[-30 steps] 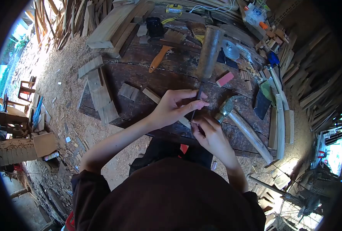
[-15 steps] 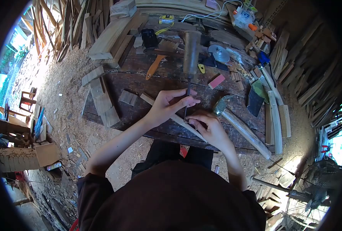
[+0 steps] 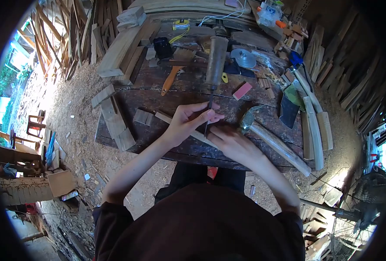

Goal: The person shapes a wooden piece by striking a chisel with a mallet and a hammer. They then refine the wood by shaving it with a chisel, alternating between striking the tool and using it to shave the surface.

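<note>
Landmark: hammer [image 3: 274, 142], on bench [image 3: 136, 96]. Hand tool [image 3: 216, 61]: L. of hammer, handle on far side, thin dark shaft twd. person. L hand [image 3: 187, 123], L. of hammer: closed, gripping shaft btwn. thumb & fingers. R hand [image 3: 233, 142], just L. of hammer head: fingers bent nr. shaft's lower end; can't tell if gripping, as fingertips are partly hidden. Shaft tip hard to make out. Wood strip [image 3: 163, 117], L. of hammer: mid-part hidden by hands. Pink block [image 3: 242, 91]: beyond hammer head, fully visible.
</note>
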